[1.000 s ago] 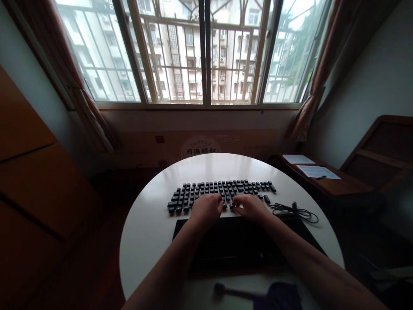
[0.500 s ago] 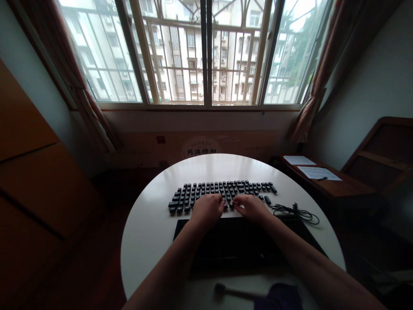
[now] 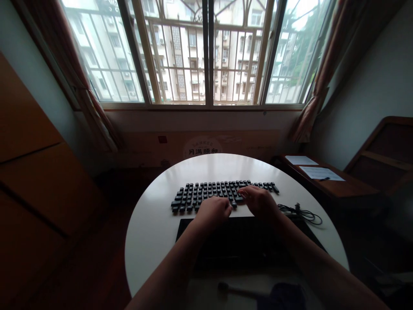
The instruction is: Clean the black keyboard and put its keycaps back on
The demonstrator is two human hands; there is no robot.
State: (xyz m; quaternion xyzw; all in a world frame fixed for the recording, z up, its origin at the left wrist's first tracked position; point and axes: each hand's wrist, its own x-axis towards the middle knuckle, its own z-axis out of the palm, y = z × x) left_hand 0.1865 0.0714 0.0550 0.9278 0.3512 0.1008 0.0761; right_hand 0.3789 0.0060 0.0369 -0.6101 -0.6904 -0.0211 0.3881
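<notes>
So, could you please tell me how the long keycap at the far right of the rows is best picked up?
Pinch the long keycap by its two long sides, the right hand probably best coming from above and the right: it is narrow and oblong, smaller keycaps crowd its left, and white tabletop lies on its right.

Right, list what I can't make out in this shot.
All in the head view:
Black keycaps: some hidden behind the left hand; any markings too small.
Right hand: too small and dark to tell whether it holds a keycap.
Purple bundle: dark, cut off by the bottom edge.
Papers: writing too small.
</notes>
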